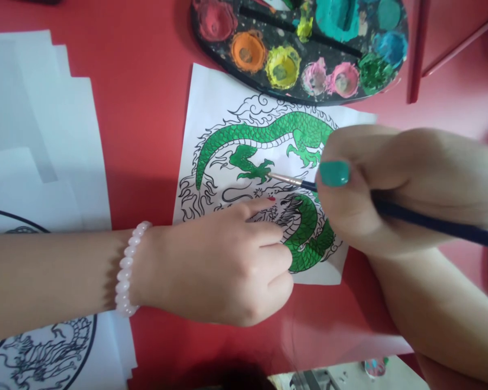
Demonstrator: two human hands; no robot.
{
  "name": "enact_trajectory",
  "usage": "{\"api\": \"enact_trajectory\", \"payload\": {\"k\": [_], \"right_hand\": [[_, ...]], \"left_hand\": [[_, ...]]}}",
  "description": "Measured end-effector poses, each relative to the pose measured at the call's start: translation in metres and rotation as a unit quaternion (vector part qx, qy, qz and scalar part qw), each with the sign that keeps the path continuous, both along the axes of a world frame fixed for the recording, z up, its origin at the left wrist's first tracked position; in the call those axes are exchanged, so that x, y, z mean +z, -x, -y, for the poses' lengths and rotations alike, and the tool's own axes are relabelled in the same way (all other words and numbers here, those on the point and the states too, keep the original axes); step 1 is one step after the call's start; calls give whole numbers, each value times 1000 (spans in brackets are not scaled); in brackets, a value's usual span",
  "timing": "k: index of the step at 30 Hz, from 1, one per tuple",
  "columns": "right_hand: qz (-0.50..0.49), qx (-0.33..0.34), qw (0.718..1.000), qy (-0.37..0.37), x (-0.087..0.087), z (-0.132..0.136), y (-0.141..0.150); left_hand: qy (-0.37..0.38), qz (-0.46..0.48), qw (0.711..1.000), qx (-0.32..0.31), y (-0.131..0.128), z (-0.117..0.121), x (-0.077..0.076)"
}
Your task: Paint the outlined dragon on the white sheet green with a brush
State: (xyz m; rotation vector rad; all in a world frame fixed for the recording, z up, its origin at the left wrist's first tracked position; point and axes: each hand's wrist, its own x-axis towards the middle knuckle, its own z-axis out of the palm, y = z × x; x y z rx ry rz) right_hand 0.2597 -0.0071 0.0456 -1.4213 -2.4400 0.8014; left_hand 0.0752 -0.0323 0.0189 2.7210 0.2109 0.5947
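A sheet with a printed dragon (pixel 223 132), its body largely painted green, lies on the red table. My right hand (pixel 394 184), with a teal thumbnail, grips a dark-handled paintbrush (pixel 287 179). The brush tip meets the green claw in the middle of the drawing. My left hand (pixel 223 260) rests palm down over the lower left of the sheet, covering part of the dragon. One finger with a red nail stretches across the paper, while the others curl under. Whether anything lies beneath them is hidden. A pale pink bead bracelet (pixel 126 262) circles my left wrist.
A dark oval paint palette (pixel 252 76) with several coloured wells overlaps the drawing's top edge. Stacked white sheets (pixel 77 141) lie at left, another dragon print (pixel 52 346) below my forearm. A thin red stick (pixel 463 46) lies at upper right. Dark metal parts (pixel 313 379) show at the bottom.
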Motion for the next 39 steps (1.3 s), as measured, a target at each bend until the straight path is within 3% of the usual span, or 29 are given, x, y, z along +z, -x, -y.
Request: {"api": "enact_trajectory", "payload": {"k": [3, 5, 9, 14, 21, 26, 31, 33, 36, 39], "right_hand": [[-91, -8, 992, -89, -1, -4, 4], [-132, 5, 985, -107, -2, -5, 3], [-167, 32, 977, -130, -4, -5, 0], [-192, 42, 956, -217, -5, -5, 2], [-206, 54, 958, -190, -3, -3, 5], [-252, -31, 922, -293, -6, 1, 3], [-324, -140, 883, -308, -23, -8, -4], [-331, -152, 873, -324, -28, -13, -8], [-317, -223, 867, -314, -30, -20, -12], [-309, -247, 857, -331, -29, -24, -14]], "left_hand": [[-4, -3, 1000, 2, 1, 1, 0], [0, -14, 1000, -2, 1, 1, 0], [-3, -19, 1000, -2, 1, 1, 0], [-6, 0, 1000, 8, 0, 2, -2], [-22, 4, 1000, 3, 1, 1, -2], [-29, -5, 1000, -2, 3, 0, 0], [-84, -3, 996, -3, 1, 1, 2], [-106, 4, 994, -5, 1, 2, 1], [-145, 20, 989, -8, -1, 5, 0], [-182, 36, 983, -6, -3, 7, 1]]}}
